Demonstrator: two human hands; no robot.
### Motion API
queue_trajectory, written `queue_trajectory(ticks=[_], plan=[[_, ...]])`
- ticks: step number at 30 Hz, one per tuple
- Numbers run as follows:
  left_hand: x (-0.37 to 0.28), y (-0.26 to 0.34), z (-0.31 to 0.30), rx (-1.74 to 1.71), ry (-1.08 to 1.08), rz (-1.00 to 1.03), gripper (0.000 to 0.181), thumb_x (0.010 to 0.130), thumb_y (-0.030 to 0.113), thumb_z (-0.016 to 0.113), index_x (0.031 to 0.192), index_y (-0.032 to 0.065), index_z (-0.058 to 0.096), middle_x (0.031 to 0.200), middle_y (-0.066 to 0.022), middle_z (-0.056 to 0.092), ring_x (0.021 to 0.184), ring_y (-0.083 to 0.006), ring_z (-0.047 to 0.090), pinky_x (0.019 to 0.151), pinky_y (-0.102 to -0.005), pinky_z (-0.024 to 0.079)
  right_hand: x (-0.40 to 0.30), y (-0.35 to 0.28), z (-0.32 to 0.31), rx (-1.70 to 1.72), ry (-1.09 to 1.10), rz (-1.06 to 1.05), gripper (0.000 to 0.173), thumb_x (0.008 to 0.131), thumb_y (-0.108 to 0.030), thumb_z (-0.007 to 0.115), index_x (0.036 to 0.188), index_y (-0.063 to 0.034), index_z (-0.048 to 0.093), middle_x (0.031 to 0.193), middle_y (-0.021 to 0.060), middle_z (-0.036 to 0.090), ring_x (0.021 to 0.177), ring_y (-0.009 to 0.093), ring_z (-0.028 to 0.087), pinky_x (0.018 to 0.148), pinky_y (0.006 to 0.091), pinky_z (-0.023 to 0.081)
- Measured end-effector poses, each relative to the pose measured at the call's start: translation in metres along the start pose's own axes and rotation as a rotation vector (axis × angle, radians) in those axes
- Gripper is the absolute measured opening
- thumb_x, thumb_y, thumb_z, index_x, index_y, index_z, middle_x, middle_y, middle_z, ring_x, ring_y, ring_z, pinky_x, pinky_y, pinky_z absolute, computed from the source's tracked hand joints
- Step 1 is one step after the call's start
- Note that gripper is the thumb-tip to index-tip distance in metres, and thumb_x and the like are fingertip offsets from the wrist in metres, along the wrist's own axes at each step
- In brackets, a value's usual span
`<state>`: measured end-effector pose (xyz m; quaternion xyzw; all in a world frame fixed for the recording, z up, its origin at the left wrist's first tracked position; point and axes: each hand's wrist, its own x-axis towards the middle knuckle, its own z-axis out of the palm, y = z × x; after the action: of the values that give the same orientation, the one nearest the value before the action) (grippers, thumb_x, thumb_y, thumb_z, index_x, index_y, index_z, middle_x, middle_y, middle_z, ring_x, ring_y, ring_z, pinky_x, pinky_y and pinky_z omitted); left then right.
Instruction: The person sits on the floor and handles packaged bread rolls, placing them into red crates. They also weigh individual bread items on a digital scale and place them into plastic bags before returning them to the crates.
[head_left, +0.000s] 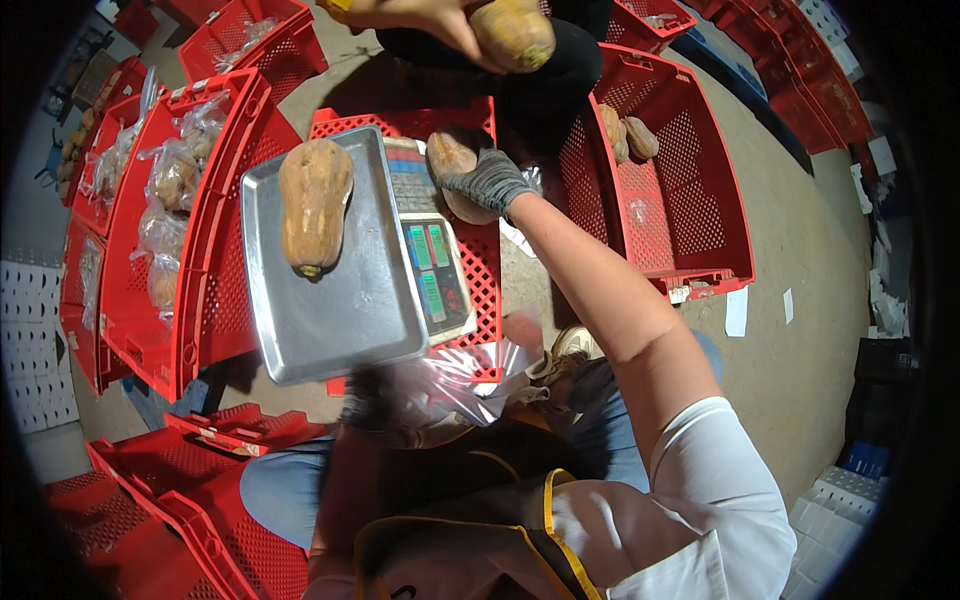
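My right hand (491, 182), in a grey knit glove, grips a butternut squash (452, 154) beside the keypad of a digital scale (431, 255). Low in front of me, my left hand (369, 401) wears a dark glove and holds a clear plastic bag (469, 394); motion blurs both. Another butternut squash (315, 202) lies on the scale's metal tray (345, 322), stem end towards me. The scale rests on an upturned red crate (480, 277), and its green displays are lit.
Opposite me, another person's hand (442, 26) holds a squash (514, 34). At right, a red crate (649, 225) contains a few squashes (641, 139). Bagged squashes (174, 176) fill a tilted red crate (214, 300) at left. More red crates (180, 480) stand by my left knee.
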<state>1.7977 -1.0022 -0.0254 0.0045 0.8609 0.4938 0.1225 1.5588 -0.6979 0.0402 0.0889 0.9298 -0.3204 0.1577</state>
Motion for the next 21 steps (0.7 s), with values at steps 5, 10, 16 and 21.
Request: queue_trajectory(ticks=[5,10,16,21], plan=[[0.036,-0.006,-0.038,0.389,-0.155,0.098,0.031,0.084,0.021,0.056,0.112,0.0086,0.056,0.108,-0.0141,0.055,0.101,-0.0300,0.050,0.087,-0.0400,0.038,-0.010,0.007,0.003,0.218,0.151,-0.043,0.104,0.061,-0.051,0.070,0.138,-0.0007,0.023,0.122,0.0276,0.050,0.113,0.036,0.052,0.095,0.0392,0.043],[0.040,-0.008,-0.049,0.544,-0.444,0.078,0.034,0.084,0.023,0.057,0.115,0.0089,0.056,0.115,-0.0153,0.055,0.108,-0.0318,0.049,0.093,-0.0412,0.037,-0.036,0.009,0.012,0.333,0.195,0.006,0.105,0.060,-0.046,0.073,0.140,-0.0016,0.021,0.124,0.0264,0.049,0.115,0.035,0.051,0.096,0.0370,0.042],[0.045,-0.025,-0.045,0.668,-0.352,0.334,0.033,0.086,0.027,0.055,0.114,0.0105,0.058,0.118,-0.0156,0.057,0.112,-0.0332,0.050,0.095,-0.0423,0.038,-0.113,0.011,0.045,0.618,0.291,0.090,0.100,0.060,-0.035,0.076,0.138,0.0005,0.023,0.126,0.0237,0.047,0.116,0.032,0.049,0.097,0.0338,0.040],[0.069,-0.017,-0.036,0.717,-0.392,0.330,0.031,0.087,0.026,0.054,0.113,0.0090,0.058,0.113,-0.0140,0.059,0.105,-0.0318,0.054,0.089,-0.0400,0.043,-0.147,0.017,0.082,0.500,0.320,0.045,0.097,0.062,-0.032,0.076,0.137,0.0017,0.024,0.124,0.0246,0.047,0.116,0.034,0.048,0.098,0.0360,0.039]])
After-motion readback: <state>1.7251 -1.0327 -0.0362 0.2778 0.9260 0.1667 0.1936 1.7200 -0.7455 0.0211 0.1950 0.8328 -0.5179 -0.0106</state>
